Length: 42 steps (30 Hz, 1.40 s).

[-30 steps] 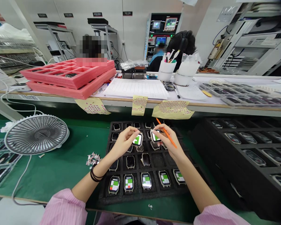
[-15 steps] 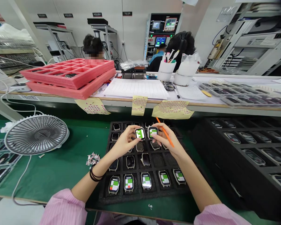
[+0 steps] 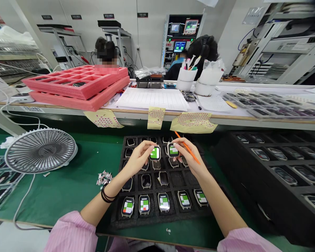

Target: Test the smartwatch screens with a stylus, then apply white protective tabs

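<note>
My left hand pinches a smartwatch body with a lit green-and-white screen, held above the black foam tray. My right hand grips a second lit watch body beside it and also holds an orange stylus that sticks up and left. The two watches are side by side, nearly touching. The tray's near row holds several lit watches. Its upper rows hold dark ones.
A white desk fan lies on the green mat at left, with small paper scraps nearby. More black trays of watches sit at right. A raised shelf carries pink foam trays, papers and white cups. Two people sit behind it.
Both hands keep hold of their watches, which rose slightly above the tray and then tilted; the two screens stay close together. The rest of the bench is unchanged.
</note>
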### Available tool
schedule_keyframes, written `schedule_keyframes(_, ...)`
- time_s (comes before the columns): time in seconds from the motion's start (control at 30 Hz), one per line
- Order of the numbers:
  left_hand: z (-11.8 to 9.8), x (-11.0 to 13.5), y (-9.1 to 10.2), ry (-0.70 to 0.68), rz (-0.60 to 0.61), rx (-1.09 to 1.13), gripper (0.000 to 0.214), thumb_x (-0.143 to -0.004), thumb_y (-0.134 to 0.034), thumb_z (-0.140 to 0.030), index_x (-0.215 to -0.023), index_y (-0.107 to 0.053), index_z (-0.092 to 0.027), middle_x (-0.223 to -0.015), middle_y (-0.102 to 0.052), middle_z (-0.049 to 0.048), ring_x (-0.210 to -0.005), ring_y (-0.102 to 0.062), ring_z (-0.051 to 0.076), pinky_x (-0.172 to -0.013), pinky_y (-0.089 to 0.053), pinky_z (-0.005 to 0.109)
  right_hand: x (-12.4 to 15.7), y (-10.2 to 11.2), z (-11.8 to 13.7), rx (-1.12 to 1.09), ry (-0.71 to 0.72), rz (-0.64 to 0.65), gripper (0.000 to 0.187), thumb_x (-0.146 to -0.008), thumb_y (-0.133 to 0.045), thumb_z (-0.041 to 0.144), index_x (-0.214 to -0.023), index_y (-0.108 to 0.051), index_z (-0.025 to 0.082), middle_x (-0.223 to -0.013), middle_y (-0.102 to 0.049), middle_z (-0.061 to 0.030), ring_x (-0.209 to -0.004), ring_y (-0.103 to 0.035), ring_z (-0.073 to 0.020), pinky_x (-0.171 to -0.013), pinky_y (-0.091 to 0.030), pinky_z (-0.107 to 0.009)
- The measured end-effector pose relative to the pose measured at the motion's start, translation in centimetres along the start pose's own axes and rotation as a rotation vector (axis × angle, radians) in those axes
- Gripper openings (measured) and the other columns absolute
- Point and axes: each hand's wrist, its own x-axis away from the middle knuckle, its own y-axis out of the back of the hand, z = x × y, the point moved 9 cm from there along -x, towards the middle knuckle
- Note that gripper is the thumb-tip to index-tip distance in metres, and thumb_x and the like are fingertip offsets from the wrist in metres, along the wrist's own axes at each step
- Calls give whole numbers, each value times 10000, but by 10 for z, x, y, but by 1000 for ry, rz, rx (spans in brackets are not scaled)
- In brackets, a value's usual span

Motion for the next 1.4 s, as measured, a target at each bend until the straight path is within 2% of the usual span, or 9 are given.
schedule_keyframes(0.07,-1,0,0,-3,3,8,372,-896,-527,-512,-1029,-588,-170,-785,-571,5,-493,-428,60,-422,-379,186,0,0,2,4,6,7,224,-843,-658,419,-946,-610,226,-767,-609,12,-508,-604,-116,-406,-405,-234)
schedule_keyframes(0.17,-3,1,-5,-2,36,30,353,-895,-544,-473,-1078,-562,-171,-882,-591,27,-536,-445,60,-436,-401,177,-1,0,4,19,29,23,251,-832,-667,422,-960,-601,216,-824,-632,-5,-525,-610,-115,-411,-415,-231)
schedule_keyframes(0.27,-6,3,-7,-9,54,71,357,-872,-593,-425,-1123,-528,-179,-996,-603,63,-626,-497,86,-446,-415,172,-3,1,0,26,45,48,288,-818,-683,430,-984,-596,212,-914,-643,-30,-529,-616,-109,-407,-417,-226)
schedule_keyframes(0.43,-7,4,-9,-15,67,61,376,-846,-637,-359,-1157,-503,-195,-1062,-601,77,-701,-547,111,-464,-430,173,-6,2,-8,5,52,63,333,-786,-725,419,-1020,-595,221,-981,-643,-40,-561,-643,-113,-395,-409,-202)
schedule_keyframes(0.7,-9,2,-6,-25,57,54,356,-893,-550,-461,-1119,-539,-186,-965,-610,52,-610,-492,83,-459,-436,179,-5,1,-7,17,38,57,325,-776,-735,406,-999,-594,216,-955,-637,-30,-548,-624,-105,-395,-412,-208)
schedule_keyframes(0.93,-5,0,-1,-14,5,21,352,-890,-544,-494,-1042,-571,-177,-806,-559,6,-508,-418,57,-427,-399,183,-1,-1,1,28,35,53,261,-837,-669,414,-994,-596,218,-896,-627,-13,-541,-620,-112,-410,-404,-232)
schedule_keyframes(1.2,-1,0,-6,9,31,88,419,-841,-615,-442,-1154,-490,-193,-1020,-578,78,-761,-541,140,-442,-431,175,-3,3,-1,2,14,17,265,-843,-647,461,-953,-611,223,-735,-603,10,-532,-623,-143,-399,-393,-238)
schedule_keyframes(1.4,1,-2,1,13,-23,26,360,-860,-583,-496,-1027,-560,-178,-835,-570,22,-554,-430,78,-433,-373,188,-4,3,-6,16,-7,-3,231,-843,-653,459,-888,-624,234,-677,-596,16,-480,-598,-138,-400,-383,-247)
